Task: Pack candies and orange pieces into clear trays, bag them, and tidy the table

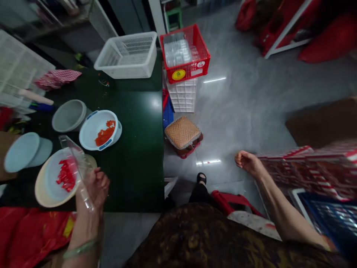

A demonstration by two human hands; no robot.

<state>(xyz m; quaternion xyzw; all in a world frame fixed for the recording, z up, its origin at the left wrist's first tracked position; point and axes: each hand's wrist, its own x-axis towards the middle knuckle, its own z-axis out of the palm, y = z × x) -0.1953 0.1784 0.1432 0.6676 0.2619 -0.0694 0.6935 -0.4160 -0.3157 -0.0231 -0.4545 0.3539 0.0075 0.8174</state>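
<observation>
My left hand (pixel 97 186) is closed on a clear plastic container (pixel 79 173), tilted on edge above the near end of the dark green table. Below and left of it, a white bowl with bright red pieces (pixel 66 175) rests in a cream basin (pixel 41 193), partly covered by the container. Just beyond stands a pale bowl with blue handles (pixel 86 136), holding orange-red pieces (pixel 105 134). Out to the right, over the floor, my right hand (pixel 248 162) has its fingers curled in, with nothing visible in them.
A white plastic basket (pixel 131 70) sits at the table's far end. Beside the table, a red crate (pixel 189 76) of clear containers rests on a white crate (pixel 182 96). A stool with a woven seat (pixel 182 132) is nearer. Red-and-white cartons (pixel 306 171) line the right.
</observation>
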